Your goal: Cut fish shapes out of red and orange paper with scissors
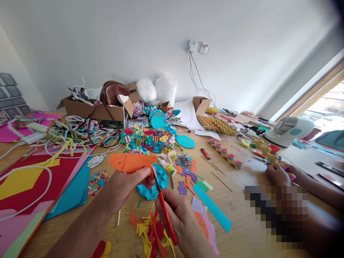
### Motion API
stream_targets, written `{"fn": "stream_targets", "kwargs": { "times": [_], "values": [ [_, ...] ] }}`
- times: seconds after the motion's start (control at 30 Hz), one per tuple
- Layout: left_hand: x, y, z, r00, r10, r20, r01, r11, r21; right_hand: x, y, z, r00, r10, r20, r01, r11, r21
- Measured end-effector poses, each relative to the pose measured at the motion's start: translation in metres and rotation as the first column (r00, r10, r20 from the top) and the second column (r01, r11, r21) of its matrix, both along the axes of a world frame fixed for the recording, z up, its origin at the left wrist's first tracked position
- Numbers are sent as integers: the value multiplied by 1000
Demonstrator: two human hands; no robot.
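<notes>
My left hand (126, 186) pinches an orange paper fish (131, 162) with a drawn eye and gill line, held up over the table. In my right hand (180, 211) is a pair of red-handled scissors (167, 218); their blades point up at the fish's tail end, close to my left fingertips. Whether the blades touch the paper is hard to make out. Behind the fish lies a blue pleated paper disc (152, 184), partly covered by my hands. Below them sits a heap of yellow, red and orange paper scraps (154, 233).
Coloured paper sheets (64, 190) lie at left, with a white cable across them. A glue bottle (168, 167) and a purple paper fish (182, 187) are near the middle. At right, a co-worker's hands (281, 175) hold a piece of egg carton. A cardboard box (94, 113) stands behind.
</notes>
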State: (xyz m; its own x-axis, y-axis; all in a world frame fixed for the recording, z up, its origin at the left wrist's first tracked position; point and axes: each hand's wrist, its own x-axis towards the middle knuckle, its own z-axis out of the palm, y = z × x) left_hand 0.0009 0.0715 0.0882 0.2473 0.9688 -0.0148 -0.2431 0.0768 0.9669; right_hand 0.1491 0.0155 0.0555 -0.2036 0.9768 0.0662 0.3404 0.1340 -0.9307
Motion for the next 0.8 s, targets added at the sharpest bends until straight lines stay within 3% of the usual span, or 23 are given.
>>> {"fn": "stream_targets", "kwargs": {
  "times": [0.27,0.8],
  "values": [
    [5,-4,-1,998,49,25,-48,999,-19,0,-3,-7,998,-14,-58,13,1000,-21],
    [10,-6,-9,997,33,70,-31,999,-23,1,-3,-12,994,-22,-108,20,1000,-15]
  ]
}}
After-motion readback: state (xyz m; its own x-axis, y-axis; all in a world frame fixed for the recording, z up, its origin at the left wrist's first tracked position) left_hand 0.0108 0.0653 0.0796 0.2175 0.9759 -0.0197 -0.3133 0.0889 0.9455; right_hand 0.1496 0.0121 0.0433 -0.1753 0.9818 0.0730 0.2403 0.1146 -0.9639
